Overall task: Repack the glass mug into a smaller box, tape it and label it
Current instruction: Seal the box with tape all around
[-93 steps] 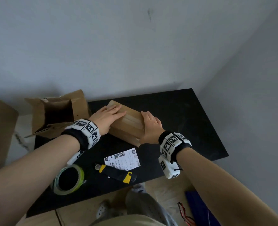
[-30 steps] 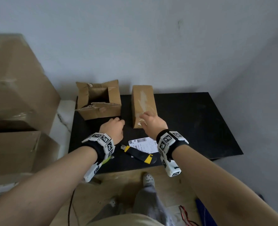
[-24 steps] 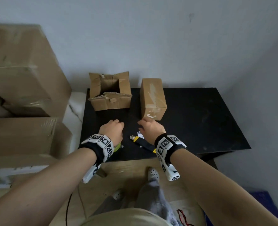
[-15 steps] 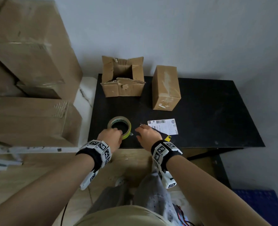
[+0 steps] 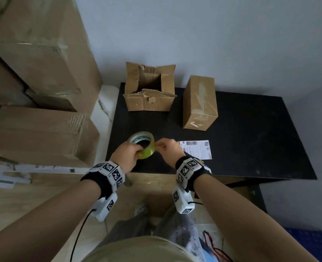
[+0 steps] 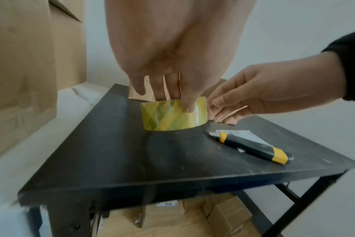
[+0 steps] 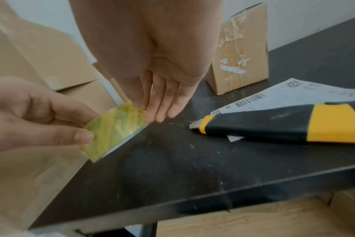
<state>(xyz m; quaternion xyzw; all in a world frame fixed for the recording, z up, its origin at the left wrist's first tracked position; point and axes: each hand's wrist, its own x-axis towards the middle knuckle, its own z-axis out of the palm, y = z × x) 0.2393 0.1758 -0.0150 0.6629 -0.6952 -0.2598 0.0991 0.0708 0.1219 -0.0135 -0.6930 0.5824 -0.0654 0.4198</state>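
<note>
A yellowish roll of clear tape [image 5: 142,141] is at the table's front left. My left hand [image 5: 135,150] grips it, fingers inside the core and thumb on the outer face [image 6: 187,105]. My right hand [image 5: 159,148] is at the roll's right side. Its straight fingers [image 7: 162,104] touch the outer layer of the tape roll [image 7: 113,129]. The small closed box [image 5: 199,103], with tape strips on it, stands at the back. The white shipping label [image 5: 198,148] lies flat just right of my right hand. The glass mug is not visible.
An open, torn cardboard box [image 5: 149,91] stands at the back left of the black table [image 5: 250,140]. A black and yellow utility knife [image 6: 251,147] lies near the front edge, partly on the label. Large cartons [image 5: 39,76] are stacked left of the table.
Both hands left the small box and drew back to the front edge. My left hand took hold of the tape roll, and my right hand came to its side.
</note>
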